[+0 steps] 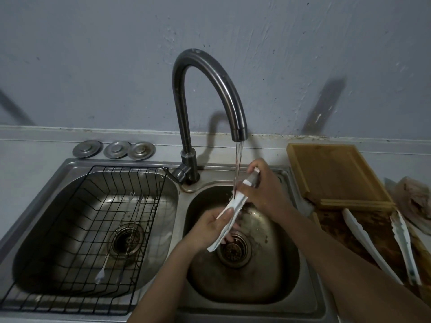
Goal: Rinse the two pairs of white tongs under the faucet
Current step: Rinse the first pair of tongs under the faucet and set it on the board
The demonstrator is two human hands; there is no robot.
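Note:
Water runs from the curved metal faucet (210, 89) into the right basin (275, 283). One pair of white tongs (233, 210) slants through the stream, its top end up to the right and its tips low above the drain. My right hand (263, 190) grips the upper end. My left hand (210, 226) holds the lower half, thumb on top. The second pair of white tongs (363, 238) lies spread open on the dark counter strip at the right.
A black wire rack (77, 297) sits in the left basin (35, 229) with thin metal utensils (102, 271) in it. Three metal sink plugs (116, 149) lie behind that basin. A wooden cutting board (335, 173) and a plastic bag (415, 197) are to the right.

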